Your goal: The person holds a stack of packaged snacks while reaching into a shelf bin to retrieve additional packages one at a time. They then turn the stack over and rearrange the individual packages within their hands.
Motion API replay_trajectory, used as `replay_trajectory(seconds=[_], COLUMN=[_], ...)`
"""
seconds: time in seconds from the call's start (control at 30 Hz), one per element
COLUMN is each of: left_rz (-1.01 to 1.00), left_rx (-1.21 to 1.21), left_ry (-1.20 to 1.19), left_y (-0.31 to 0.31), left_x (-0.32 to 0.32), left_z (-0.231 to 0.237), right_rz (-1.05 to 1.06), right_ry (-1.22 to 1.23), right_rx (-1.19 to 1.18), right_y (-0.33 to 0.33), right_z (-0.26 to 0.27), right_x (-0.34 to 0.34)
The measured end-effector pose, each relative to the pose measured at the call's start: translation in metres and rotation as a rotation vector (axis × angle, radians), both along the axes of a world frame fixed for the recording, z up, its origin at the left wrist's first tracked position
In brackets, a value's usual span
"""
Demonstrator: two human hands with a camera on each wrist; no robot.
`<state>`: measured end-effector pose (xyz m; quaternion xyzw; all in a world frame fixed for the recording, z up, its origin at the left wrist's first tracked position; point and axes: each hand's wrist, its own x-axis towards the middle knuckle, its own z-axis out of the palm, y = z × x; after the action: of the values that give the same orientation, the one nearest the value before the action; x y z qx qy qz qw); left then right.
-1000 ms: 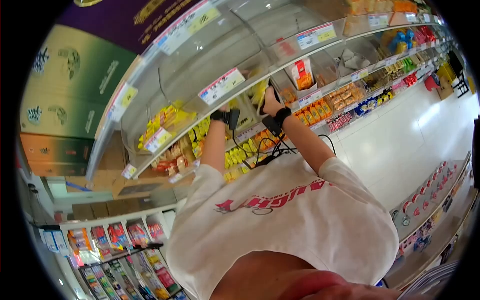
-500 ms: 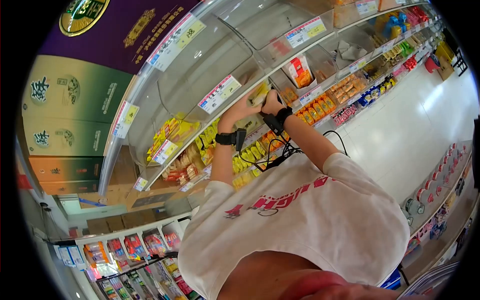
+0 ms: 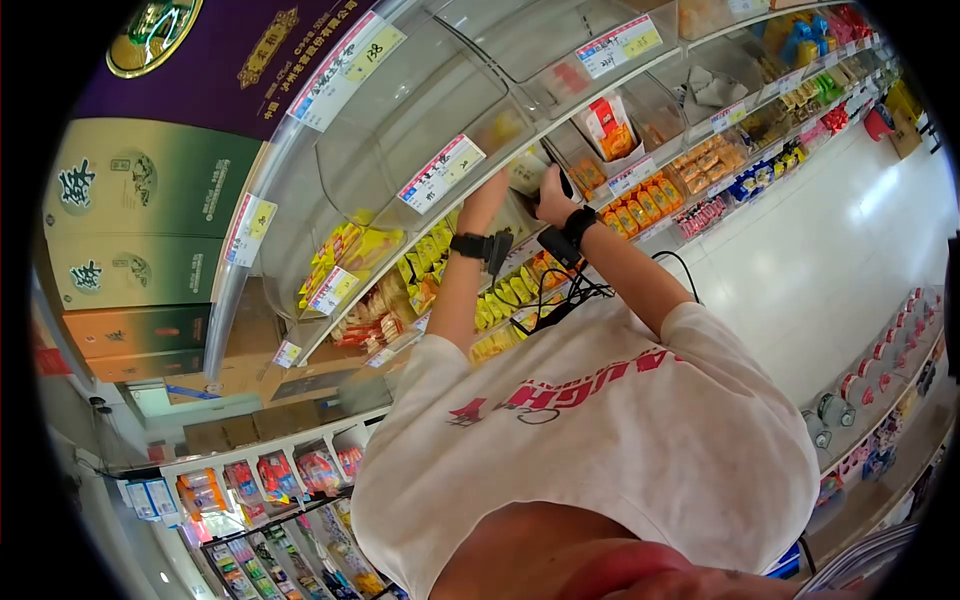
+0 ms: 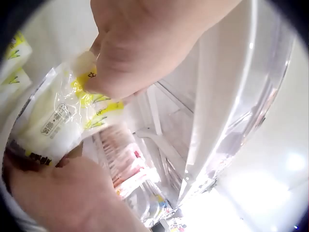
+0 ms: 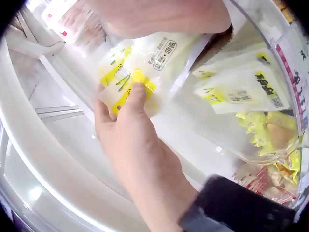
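Observation:
Both hands hold a clear and yellow pouch [image 4: 53, 116] between them, inside a shelf bin. In the right wrist view, the left hand [image 5: 137, 135] pinches the yellow-printed end of the pouch [image 5: 145, 77], its thumb on top. The right hand [image 5: 164, 17] grips the opposite end, its fingertips hidden there; in the left wrist view this right hand [image 4: 72, 193] is at the lower left and the left hand [image 4: 140, 48] above. In the head view, the left hand [image 3: 484, 205] and right hand [image 3: 553, 195] are close together, the pouch [image 3: 524, 168] just beyond them.
More white pouches [image 5: 241, 92] stand beside the hands in the bin. Clear bin walls with price labels [image 3: 442, 174] rise in front. Yellow snacks [image 3: 350, 255] lie left, an orange-white packet [image 3: 610, 128] right, and large boxes [image 3: 140, 210] stand far left.
Over the last second the left hand has come up beside the right. Since half a second ago it has shifted slightly right, and the pouch shows beyond both hands.

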<state>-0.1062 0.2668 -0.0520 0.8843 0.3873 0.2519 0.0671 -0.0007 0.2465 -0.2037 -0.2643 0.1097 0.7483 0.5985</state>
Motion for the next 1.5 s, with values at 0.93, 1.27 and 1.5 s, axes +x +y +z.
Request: replay_trajectory(seconds=[0.93, 1.27, 1.5], left_rz=[0.286, 0.298, 0.286], left_rx=[-0.304, -0.305, -0.317], left_ry=[-0.162, -0.18, -0.182], left_y=[0.057, 0.061, 0.066], left_x=[-0.07, -0.065, -0.05], left_z=[-0.035, -0.036, -0.045], right_rz=[-0.007, -0.086, -0.082], right_ry=[-0.243, -0.172, -0.25], right_rx=[-0.018, -0.023, -0.01], right_y=[-0.03, -0.034, -0.031], right_z=[0.043, 0.052, 0.051], right_x=[0.013, 0.013, 0.01])
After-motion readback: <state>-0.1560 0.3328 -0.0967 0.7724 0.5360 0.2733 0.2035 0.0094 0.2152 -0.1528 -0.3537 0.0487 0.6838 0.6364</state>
